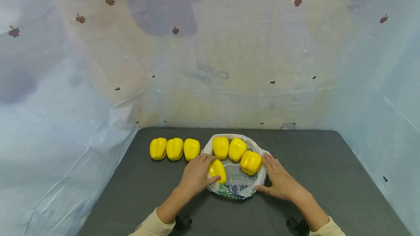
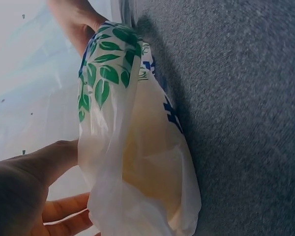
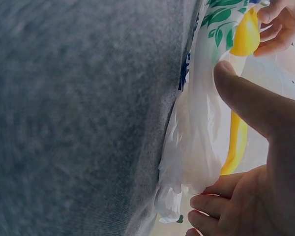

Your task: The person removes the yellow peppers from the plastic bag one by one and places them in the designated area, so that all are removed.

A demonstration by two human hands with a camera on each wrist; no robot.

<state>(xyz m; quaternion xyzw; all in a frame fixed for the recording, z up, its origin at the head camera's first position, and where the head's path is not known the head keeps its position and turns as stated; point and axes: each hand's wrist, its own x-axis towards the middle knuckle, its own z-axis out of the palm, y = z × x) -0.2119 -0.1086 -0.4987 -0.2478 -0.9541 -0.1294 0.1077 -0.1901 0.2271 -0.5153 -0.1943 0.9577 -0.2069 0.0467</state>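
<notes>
A white plastic bag (image 1: 237, 181) with green leaf print and blue lettering lies on the table, its mouth rolled wide. Inside sit yellow bell peppers: one at the back left (image 1: 220, 147), one beside it (image 1: 237, 149) and one at the right (image 1: 251, 162). My left hand (image 1: 197, 176) holds another yellow bell pepper (image 1: 217, 170) at the bag's left side, thumb and fingers on either side of it. My right hand (image 1: 282, 179) rests against the bag's right rim, fingers extended and thumb at the front edge. In the right wrist view, its thumb (image 3: 236, 88) overlaps the bag wall (image 3: 201, 123).
Left of the bag, three yellow bell peppers stand in a row: a far-left one (image 1: 158, 148), a middle one (image 1: 175, 149) and one near the bag (image 1: 191, 149). The dark grey table (image 1: 315, 156) is enclosed by pale hanging sheets (image 1: 210, 57).
</notes>
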